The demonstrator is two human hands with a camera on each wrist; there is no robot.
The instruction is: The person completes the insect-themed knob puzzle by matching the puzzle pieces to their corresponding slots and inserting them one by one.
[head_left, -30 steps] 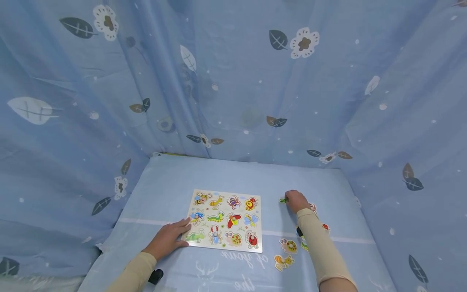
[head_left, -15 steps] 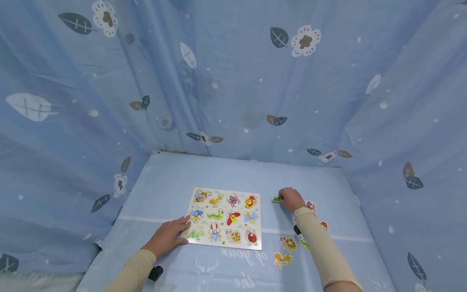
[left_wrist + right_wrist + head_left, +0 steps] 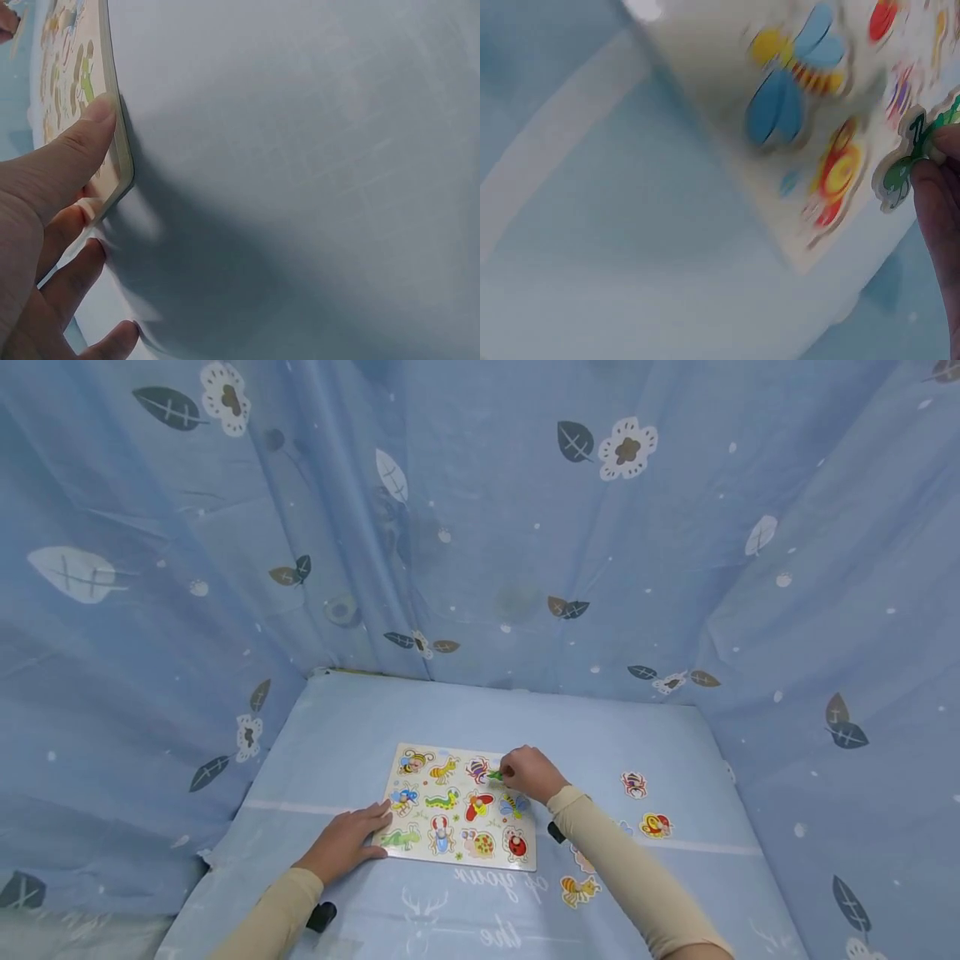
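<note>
A wooden peg puzzle board (image 3: 461, 758) with printed insects lies flat on the table. My left hand (image 3: 342, 842) rests at its left edge; in the left wrist view the thumb (image 3: 79, 146) lies on the board's rim, the other fingers spread beside it. My right hand (image 3: 534, 774) pinches a green grasshopper-like puzzle piece (image 3: 897, 176) above the board's upper right, near the printed spider (image 3: 477, 769). Fingers cover part of that piece. In the right wrist view a blue-winged insect (image 3: 784, 97) and a red-yellow bug (image 3: 836, 176) show on the board under the hand.
Loose puzzle pieces lie right of the board: a spider (image 3: 634, 785), a red-yellow bug (image 3: 656, 825) and a striped yellow insect (image 3: 579, 891). Others are partly hidden by the right sleeve (image 3: 630, 877). A blue patterned curtain (image 3: 517, 527) encloses the table (image 3: 360, 718).
My right hand has carried the green piece leftward from the loose pieces to over the board. The spider and red-yellow bug pieces are uncovered. My left hand stays at the board's edge.
</note>
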